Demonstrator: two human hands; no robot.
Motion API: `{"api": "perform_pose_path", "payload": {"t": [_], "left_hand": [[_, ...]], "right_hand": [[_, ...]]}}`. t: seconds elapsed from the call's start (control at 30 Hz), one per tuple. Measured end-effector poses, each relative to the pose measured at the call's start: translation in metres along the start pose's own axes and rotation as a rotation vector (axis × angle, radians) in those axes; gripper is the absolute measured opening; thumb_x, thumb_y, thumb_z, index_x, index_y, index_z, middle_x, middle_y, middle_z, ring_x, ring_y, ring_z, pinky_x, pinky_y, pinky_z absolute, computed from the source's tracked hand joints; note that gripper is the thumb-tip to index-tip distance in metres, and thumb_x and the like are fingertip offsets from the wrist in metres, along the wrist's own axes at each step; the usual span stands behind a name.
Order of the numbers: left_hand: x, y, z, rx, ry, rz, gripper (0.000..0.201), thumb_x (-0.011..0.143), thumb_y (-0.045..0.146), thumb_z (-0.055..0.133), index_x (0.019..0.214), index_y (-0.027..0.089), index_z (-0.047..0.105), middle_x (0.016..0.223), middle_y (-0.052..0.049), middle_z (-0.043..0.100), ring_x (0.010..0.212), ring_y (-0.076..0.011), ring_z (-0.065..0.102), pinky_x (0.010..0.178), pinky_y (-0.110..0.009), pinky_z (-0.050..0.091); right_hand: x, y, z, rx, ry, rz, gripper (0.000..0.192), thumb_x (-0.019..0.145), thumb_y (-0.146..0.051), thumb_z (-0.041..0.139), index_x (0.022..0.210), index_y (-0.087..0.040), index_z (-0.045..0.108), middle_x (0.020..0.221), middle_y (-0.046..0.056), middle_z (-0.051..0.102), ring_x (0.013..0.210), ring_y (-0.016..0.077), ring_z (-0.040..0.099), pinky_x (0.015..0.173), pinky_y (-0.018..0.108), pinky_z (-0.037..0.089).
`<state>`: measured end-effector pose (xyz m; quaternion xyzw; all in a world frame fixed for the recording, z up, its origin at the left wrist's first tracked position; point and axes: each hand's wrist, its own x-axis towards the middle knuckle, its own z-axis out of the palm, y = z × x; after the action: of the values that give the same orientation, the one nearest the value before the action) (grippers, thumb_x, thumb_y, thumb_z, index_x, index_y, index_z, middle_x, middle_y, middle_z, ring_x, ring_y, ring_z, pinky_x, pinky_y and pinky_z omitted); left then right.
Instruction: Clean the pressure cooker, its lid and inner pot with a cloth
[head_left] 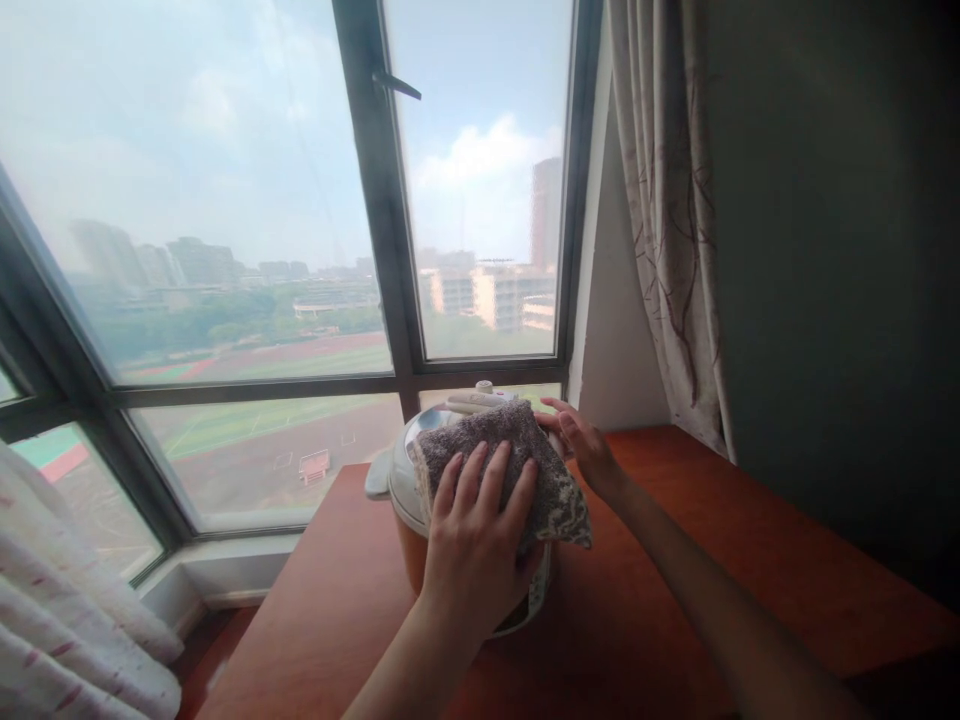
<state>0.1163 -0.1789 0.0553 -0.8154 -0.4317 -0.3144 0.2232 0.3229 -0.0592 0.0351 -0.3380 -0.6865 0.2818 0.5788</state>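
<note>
cloth [517, 455], grey and nubby, lies draped over the lid of a cooker [409, 480], its patterned end hanging down the cooker's right side. the cooker stands on a reddish-brown table [750, 560], near the table's far edge by the window [375, 250], closer to the far left corner than the right. the left hand [476, 540] lies flat on the cloth with fingers spread and palm down, pressing it against the lid; it grips nothing, the fingers are not curled round the fabric. the right hand [589, 450] is at the cooker's right side, by the far end of the cloth, fingers extended and touching the cloth's edge or the lid there; i cannot tell whether it pinches anything. a pale handle [480, 400] shows above the cloth at the back of the lid. a curtain [667, 230] with a branch pattern hangs beyond the table's far right corner. another pale curtain [60, 610] shows off the table's left edge.
</note>
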Motion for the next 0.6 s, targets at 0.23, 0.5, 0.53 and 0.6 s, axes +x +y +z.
{"api": "perform_pose_path", "payload": {"t": [0.23, 0.5, 0.53, 0.6], "left_hand": [[-0.027, -0.052, 0.005, -0.073, 0.200, -0.034, 0.069, 0.081, 0.046, 0.064, 0.145, 0.025, 0.051, 0.150, -0.012, 0.052, 0.142, -0.0364, 0.041, 0.121, -0.056, 0.027], [0.017, -0.135, -0.006, -0.424, -0.143, -0.367, 0.063, 0.087, 0.048, 0.048, 0.140, 0.016, 0.057, 0.154, -0.014, 0.047, 0.141, -0.0344, 0.044, 0.119, -0.049, 0.033], [0.027, -0.146, -0.005, -0.482, -0.178, -0.383, 0.066, 0.084, 0.049, 0.050, 0.139, 0.013, 0.058, 0.153, -0.015, 0.049, 0.140, -0.0349, 0.045, 0.119, -0.048, 0.031], [0.045, -0.165, -0.002, -0.648, -0.264, -0.425, 0.068, 0.081, 0.050, 0.054, 0.137, 0.012, 0.059, 0.147, -0.014, 0.056, 0.135, -0.0346, 0.051, 0.117, -0.046, 0.035]], "right_hand": [[-0.002, -0.006, 0.002, -0.061, 0.023, -0.034, 0.059, 0.100, -0.064, 0.031, 0.110, -0.026, 0.076, 0.127, 0.006, 0.072, 0.128, 0.0278, 0.060, 0.113, 0.047, 0.041], [-0.003, -0.010, 0.006, -0.023, 0.024, -0.008, 0.057, 0.100, -0.064, 0.035, 0.112, -0.024, 0.073, 0.118, 0.008, 0.076, 0.120, 0.0276, 0.066, 0.107, 0.046, 0.046], [-0.003, -0.010, 0.007, -0.019, 0.028, -0.006, 0.056, 0.100, -0.064, 0.035, 0.112, -0.024, 0.073, 0.118, 0.008, 0.076, 0.119, 0.0275, 0.066, 0.108, 0.046, 0.046], [-0.003, -0.009, 0.007, -0.008, 0.035, 0.000, 0.055, 0.100, -0.063, 0.037, 0.114, -0.024, 0.072, 0.119, 0.008, 0.075, 0.118, 0.0276, 0.066, 0.108, 0.047, 0.046]]}}
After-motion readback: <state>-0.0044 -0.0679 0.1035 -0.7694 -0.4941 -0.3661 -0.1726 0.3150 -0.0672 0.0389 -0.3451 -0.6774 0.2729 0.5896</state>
